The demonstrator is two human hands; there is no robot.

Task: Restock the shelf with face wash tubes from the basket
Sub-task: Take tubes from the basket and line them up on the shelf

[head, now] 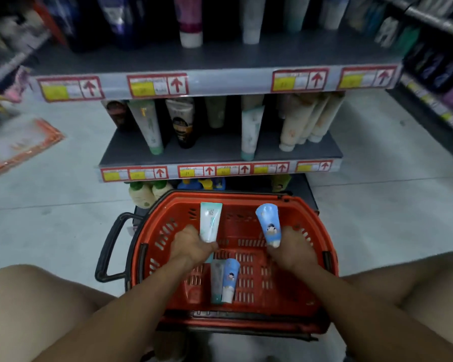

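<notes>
An orange basket (pixel 317 246) stands on the floor in front of a low grey shelf (pixel 220 152). My left hand (pixel 191 246) grips a white and mint face wash tube (pixel 210 220) upright above the basket. My right hand (pixel 293 252) grips a blue tube (pixel 268 224) with a cartoon figure, also upright. On the basket's floor lie two more tubes side by side: a grey-green one (pixel 217 279) and a blue one (pixel 230 279). The shelf holds standing tubes in green, black and cream.
An upper shelf (pixel 220 58) with red arrow price tags carries taller bottles and tubes. Bottles stand on the bottom level behind the basket. The basket's black handle (pixel 107 246) sticks out left. An orange packet (pixel 24 145) lies on the floor at left. Another rack runs along the right.
</notes>
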